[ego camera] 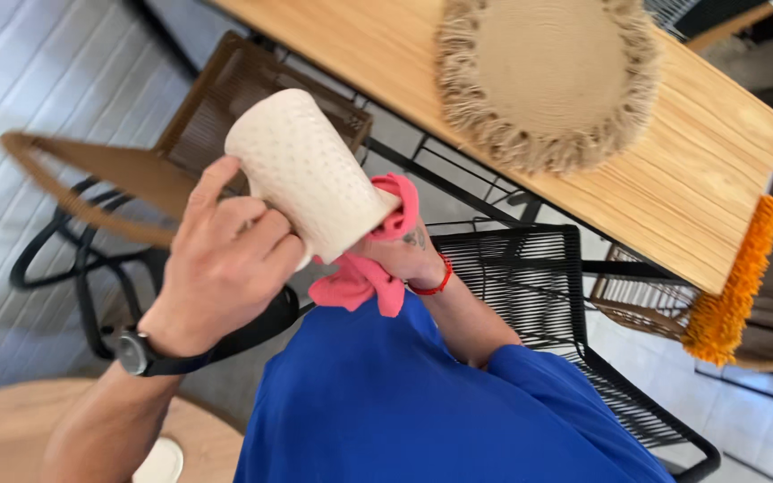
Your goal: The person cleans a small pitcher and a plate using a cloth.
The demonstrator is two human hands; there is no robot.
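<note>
Blue sleeve (458,402) below my grips, left hand (221,264) grasping cream textured cup (306,165), right hand (409,255) clenched on pink cloth (364,282) at its mouth, worktop (673,170) beyond.

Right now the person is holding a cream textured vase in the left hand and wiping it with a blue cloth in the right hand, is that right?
Not quite: the cloth is pink, not blue; it is the person's shirt that is blue. The head view shows the left hand gripping the cream textured vase while the right hand presses the pink cloth against its end.
</note>
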